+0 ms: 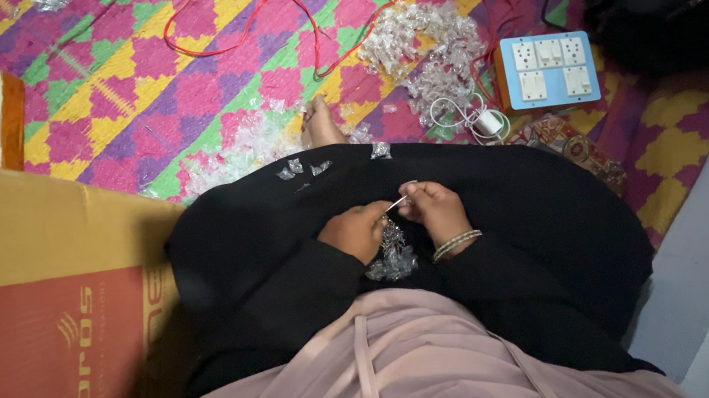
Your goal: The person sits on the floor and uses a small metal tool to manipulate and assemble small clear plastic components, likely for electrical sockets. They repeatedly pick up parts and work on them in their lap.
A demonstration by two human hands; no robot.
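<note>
The left hand (358,230) and right hand (433,208) pinch a thin white wire (396,204) over the black-clad lap; a short strand of clear glassy beads (393,252) hangs done below; heaps of loose clear beads (431,50) wait on the patterned mat (138,64); a large cardboard box (39,285) crowds the left elbow.

dim, soft indoor light, brightest on the far patterned mat (182,59). the near black lap cloth (505,209) swallows detail in shadow. no hard glare; only the clear plastic pieces (427,51) glint. the picture is slightly soft and grainy, the near left cardboard box (33,233) blurred.
</note>
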